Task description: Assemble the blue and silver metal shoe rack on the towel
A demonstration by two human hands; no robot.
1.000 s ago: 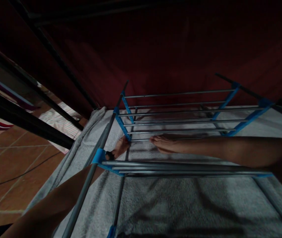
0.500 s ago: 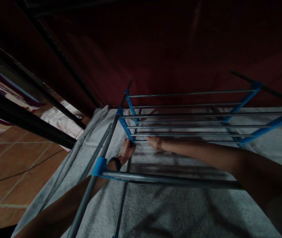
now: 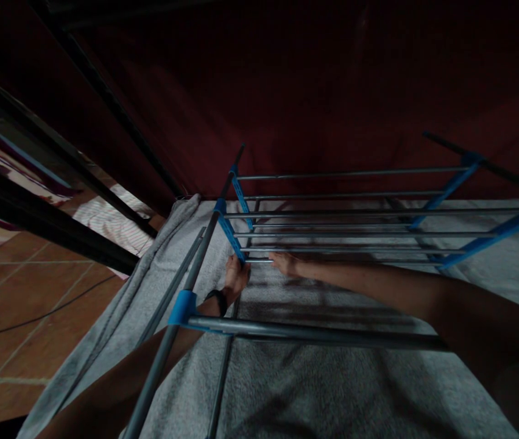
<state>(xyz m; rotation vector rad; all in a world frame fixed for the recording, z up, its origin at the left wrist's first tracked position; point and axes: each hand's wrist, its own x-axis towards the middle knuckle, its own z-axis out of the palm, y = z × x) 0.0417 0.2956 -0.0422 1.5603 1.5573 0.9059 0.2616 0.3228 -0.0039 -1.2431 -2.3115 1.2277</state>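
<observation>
A rack of grey metal tubes (image 3: 342, 329) with blue plastic brackets (image 3: 229, 231) lies across a grey blanket. My left hand (image 3: 236, 274), with a dark band at the wrist, reaches in under the left upright. Its fingers are closed around the lower end of a blue bracket where it meets a tube. To its right, my right hand (image 3: 285, 264) grips the lowest thin metal rod (image 3: 355, 262) close to that bracket; its fingertips are partly hidden. A blue corner joint (image 3: 183, 308) stands nearer to me, above my left forearm.
Behind the rack hangs a dark red cloth (image 3: 332, 91). Dark bars (image 3: 49, 213) cross the left side, above a tiled floor (image 3: 26, 305) with a thin black cable (image 3: 44, 316). A striped cloth (image 3: 108, 222) lies on the floor beyond the blanket (image 3: 296, 390).
My left hand and wrist have shifted very slightly at the bracket, the forearm moving a little to the right. My right hand and the rack look the same.
</observation>
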